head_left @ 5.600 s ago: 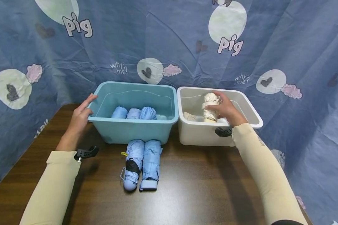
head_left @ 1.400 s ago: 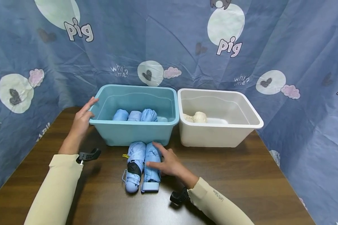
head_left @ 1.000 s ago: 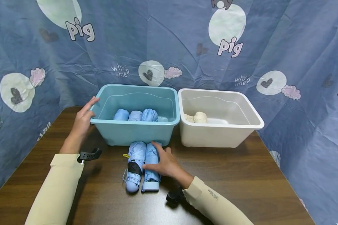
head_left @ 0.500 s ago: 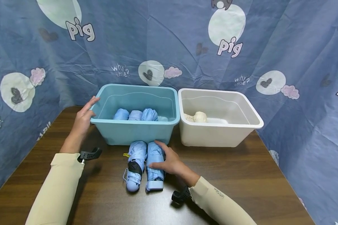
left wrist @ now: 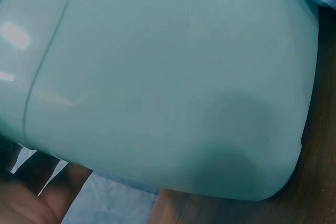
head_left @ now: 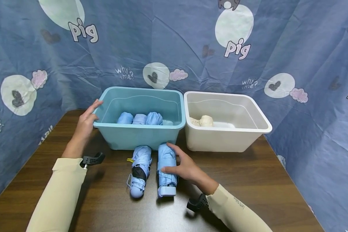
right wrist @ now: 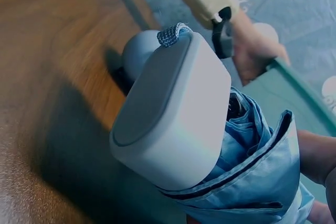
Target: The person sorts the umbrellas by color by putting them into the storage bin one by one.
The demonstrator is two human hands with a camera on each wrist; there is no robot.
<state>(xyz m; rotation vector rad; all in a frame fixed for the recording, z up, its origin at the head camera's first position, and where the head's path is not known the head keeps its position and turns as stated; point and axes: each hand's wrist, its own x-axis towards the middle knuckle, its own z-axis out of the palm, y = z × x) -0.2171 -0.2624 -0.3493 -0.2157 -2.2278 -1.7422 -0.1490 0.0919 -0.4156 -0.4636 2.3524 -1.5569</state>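
The right hand (head_left: 185,167) has its grip wrapped round a folded light-blue fabric umbrella with a pale flat-ended handle (head_left: 166,169), thumb across the top and fingers curled over its far side. That umbrella lies lengthwise on the dark wooden worktop (head_left: 249,180), at about 6 o'clock from the teal plastic bin (head_left: 139,137), its handle end pointing toward the person. In the right wrist view the handle's pale cap (right wrist: 170,114) fills the frame, with blue fabric folds behind it.

At 9 o'clock from the held umbrella, just beside it with a narrow gap, lies a second folded light-blue umbrella with a black strap and rounded handle (head_left: 137,170).

The left hand (head_left: 85,122) rests flat against the teal bin's 9 o'clock wall, fingers straight along the rim, holding nothing. Three rolled blue umbrellas (head_left: 140,118) stand inside that bin.

At 3 o'clock from the teal bin stands a white plastic bin (head_left: 220,140), touching or nearly so, with cream-coloured rolled umbrellas (head_left: 202,121) inside.
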